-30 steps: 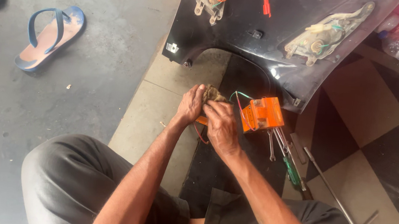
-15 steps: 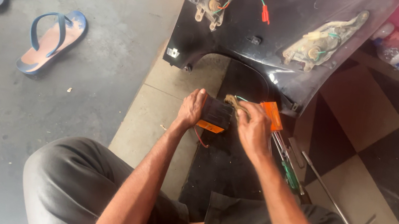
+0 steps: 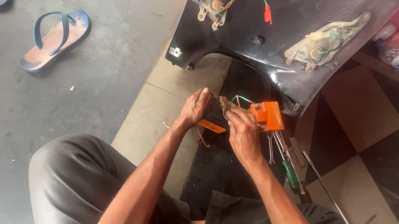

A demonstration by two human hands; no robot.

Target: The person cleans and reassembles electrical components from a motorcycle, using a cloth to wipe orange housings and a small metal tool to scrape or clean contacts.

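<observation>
My left hand [image 3: 194, 108] grips the left side of a small black box with an orange label [image 3: 212, 121], held over the floor. My right hand [image 3: 241, 131] pinches a dirty brownish connector [image 3: 224, 104] at the top of that box. An orange plastic block [image 3: 267, 115] hangs just right of my right hand, joined by green and red wires [image 3: 241, 99]. A red wire [image 3: 202, 138] droops below the box.
A large black vehicle body panel [image 3: 284, 33] with lamp sockets and a red plug [image 3: 268, 13] lies ahead. Wrenches [image 3: 276, 145], a green-handled screwdriver [image 3: 291, 173] and a metal rod [image 3: 331, 198] lie at right. Blue sandals [image 3: 55, 38] rest at left. A plastic bottle [image 3: 397, 54] is far right.
The view shifted slightly. My right hand moved left off the orange block, which now shows fully, and went to the connector on the box; my left hand stayed on the box.
</observation>
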